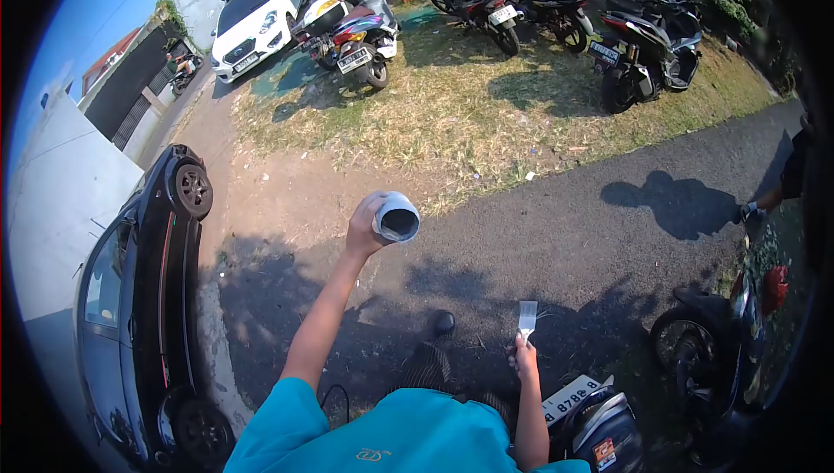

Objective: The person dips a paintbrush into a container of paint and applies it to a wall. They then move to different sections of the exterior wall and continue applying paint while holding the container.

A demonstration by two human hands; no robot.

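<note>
My left hand [363,223] is stretched forward, its fingers wrapped round the side of a pale cylindrical tub [412,203]. The open mouth of the tub faces me and its inside looks dark; whatever it holds cannot be made out. Lower and to the right, my right hand [523,357] grips a putty knife [528,317] by its handle, with the flat pale blade pointing away from me. Tub and blade are well apart, both above the asphalt.
A dark car [130,299] stands close on the left. Beside my right arm is a motorcycle with a white number plate [569,399]; another motorcycle [695,343] stands farther right. Several motorcycles and a white car [254,26] are parked ahead. A person's foot [749,211] shows at right.
</note>
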